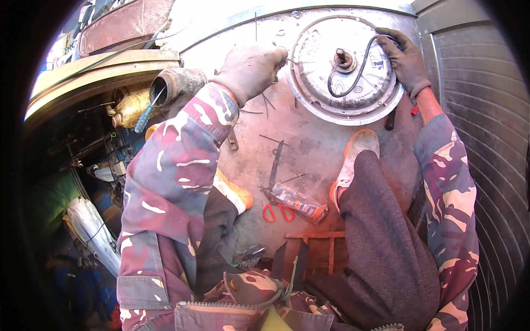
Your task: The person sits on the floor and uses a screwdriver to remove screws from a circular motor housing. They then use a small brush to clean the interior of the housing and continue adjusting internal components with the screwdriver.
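A round silver metal housing (361, 83), with a central shaft and a looping black cable (359, 71), lies on the grimy floor at the top. My gloved left hand (251, 69) is closed just left of it, pinching a small dark thin item I cannot make out. My gloved right hand (400, 60) is curled at the housing's right rim, gripping the black cable. Thin dark strips (268, 107) are scattered below my left hand. Red-handled scissors (277, 212) lie between my feet beside a clear printed packet (301, 204).
At the left, a metal canister (190, 83), a yellowish bottle (130, 107), a blue-handled screwdriver (143, 118) and assorted clutter crowd a recess. A ridged metal shutter (475, 110) bounds the right side. My feet (356, 151) flank the scissors. A reddish metal frame (314, 237) lies near me.
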Tool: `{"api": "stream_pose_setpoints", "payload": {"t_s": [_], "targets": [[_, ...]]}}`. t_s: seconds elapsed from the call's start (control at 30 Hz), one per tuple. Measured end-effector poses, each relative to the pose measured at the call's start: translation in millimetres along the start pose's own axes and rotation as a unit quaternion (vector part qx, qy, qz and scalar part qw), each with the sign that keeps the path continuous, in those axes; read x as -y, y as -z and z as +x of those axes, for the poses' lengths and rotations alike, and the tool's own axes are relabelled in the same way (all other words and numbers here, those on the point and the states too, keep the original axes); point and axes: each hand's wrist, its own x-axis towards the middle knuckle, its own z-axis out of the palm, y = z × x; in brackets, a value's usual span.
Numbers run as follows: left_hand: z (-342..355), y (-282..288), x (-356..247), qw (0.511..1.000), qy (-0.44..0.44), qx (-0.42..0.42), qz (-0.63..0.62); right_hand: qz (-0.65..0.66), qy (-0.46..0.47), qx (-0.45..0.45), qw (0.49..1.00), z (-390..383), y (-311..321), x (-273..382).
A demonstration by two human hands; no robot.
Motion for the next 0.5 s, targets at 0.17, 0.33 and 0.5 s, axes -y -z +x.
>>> {"api": "stream_pose_setpoints", "payload": {"t_s": [0.17,0.33,0.5], "targets": [[-7,-2,3,0.993,-0.022,-0.114,-0.033,0.013,0.007,0.006,1.0,-2,1,4],[-10,9,-7,0.955,0.229,0.025,-0.185,-0.01,0.006,-0.002,1.0,-3,2,4],[4,7,-7,0.871,0.304,0.09,-0.375,-0.009,0.001,-0.008,1.0,-4,1,4]]}}
